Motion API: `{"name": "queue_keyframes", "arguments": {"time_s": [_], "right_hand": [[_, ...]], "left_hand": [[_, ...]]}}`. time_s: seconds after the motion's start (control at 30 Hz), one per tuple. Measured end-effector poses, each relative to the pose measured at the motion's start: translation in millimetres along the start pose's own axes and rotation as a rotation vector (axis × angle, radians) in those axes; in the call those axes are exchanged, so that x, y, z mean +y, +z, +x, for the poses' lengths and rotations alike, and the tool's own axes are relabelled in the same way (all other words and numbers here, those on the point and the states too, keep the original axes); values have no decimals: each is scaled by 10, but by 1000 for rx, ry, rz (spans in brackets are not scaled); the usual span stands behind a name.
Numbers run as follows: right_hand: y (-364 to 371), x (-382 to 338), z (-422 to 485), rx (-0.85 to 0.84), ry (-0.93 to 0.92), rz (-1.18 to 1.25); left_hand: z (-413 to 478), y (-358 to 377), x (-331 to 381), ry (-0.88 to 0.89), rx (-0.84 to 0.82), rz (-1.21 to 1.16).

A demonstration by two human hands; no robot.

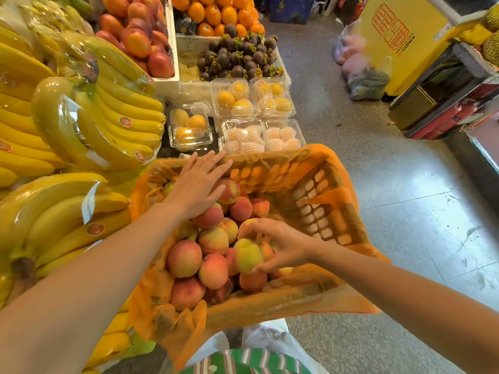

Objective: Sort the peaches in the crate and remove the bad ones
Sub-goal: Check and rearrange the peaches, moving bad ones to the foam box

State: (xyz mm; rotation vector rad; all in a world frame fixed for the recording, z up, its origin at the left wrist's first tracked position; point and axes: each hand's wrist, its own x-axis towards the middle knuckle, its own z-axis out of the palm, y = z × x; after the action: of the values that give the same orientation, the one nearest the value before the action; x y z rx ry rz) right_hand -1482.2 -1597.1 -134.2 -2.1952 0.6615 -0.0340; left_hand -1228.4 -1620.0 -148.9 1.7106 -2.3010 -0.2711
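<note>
Sorting from the head view: your right hand (pixel 280 245) grips a greenish peach (pixel 247 255) at its fingertips. Your left hand (pixel 197 182) rests flat, fingers straight, on peaches (pixel 229 190) in the crate (pixel 324 201). They likely bruise easily, so cradle each around its middle.

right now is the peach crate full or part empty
Part full: peaches pile up in the left half of the crate; its right side shows bare liner and wall.

bananas (pixel 116 114) left | mangosteens (pixel 237 58) beyond | clamshell fruit boxes (pixel 235 99) between | yellow carton (pixel 399 41) right
</note>
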Motion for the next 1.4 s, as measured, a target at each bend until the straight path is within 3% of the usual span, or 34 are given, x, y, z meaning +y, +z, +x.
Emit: {"name": "queue_keyframes", "arguments": {"time_s": [0.33, 0.7, 0.8, 0.93, 1.0, 1.1, 1.17, 1.3, 1.4], "right_hand": [[275, -70, -110, -136, 78, 43], [261, -128, -171, -115, 230, 160], [194, -139, -139, -54, 226, 165], [109, -51, -76, 249, 248, 127], [113, 74, -21, 328, 361, 106], [217, 226, 80, 194, 551, 86], [296, 238, 113, 123, 575, 12], [314, 275, 142, 225, 538, 2], [292, 297, 157, 205, 545, 1]], "left_hand": [[-212, -24, 4, -60, 8, 48], [-310, -60, 10, -88, 19, 47], [-328, -70, 7, -87, 20, 39], [-354, -73, 13, -96, 9, 27], [-370, -75, 24, -106, 4, 21], [-391, -76, 40, -115, -7, 12], [-394, -72, 47, -122, -11, 15], [-410, -47, 51, -125, -14, 11], [-415, -44, 71, -135, -21, 7]]}}
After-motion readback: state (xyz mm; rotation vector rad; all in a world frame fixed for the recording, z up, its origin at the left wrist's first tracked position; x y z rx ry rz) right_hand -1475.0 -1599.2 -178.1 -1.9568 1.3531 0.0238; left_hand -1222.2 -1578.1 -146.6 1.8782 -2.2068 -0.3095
